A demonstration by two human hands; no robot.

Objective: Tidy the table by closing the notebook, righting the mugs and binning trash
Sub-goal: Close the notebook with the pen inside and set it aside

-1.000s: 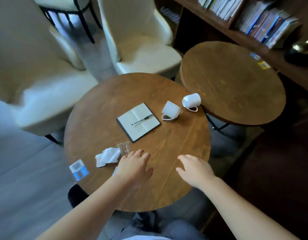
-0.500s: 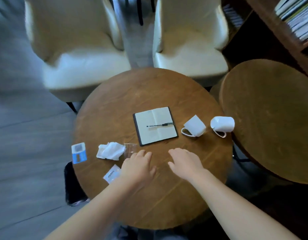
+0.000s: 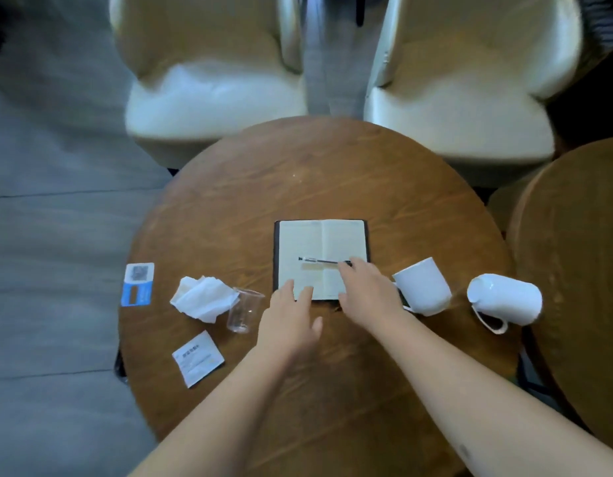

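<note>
both hands have advanced from the near table edge onto the notebook. left hand fingers spread, empty, on its near edge; right hand fingertips reaching the pen, grip unclear. nothing done yet: notebook open mid-table, pages blank; two mugs tipped at right; tissue, plastic cup, sachet unbinned at left.

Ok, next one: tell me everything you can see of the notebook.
The notebook lies open and flat near the middle of the round wooden table, its spine running away from the person. It has a dark cover showing as a thin border around pale, apparently blank pages. A black pen lies across both pages. The left hand has its fingertips over the near left page; the right hand covers the near right corner, reaching the pen's end. A tipped white mug lies just right of it.
</note>
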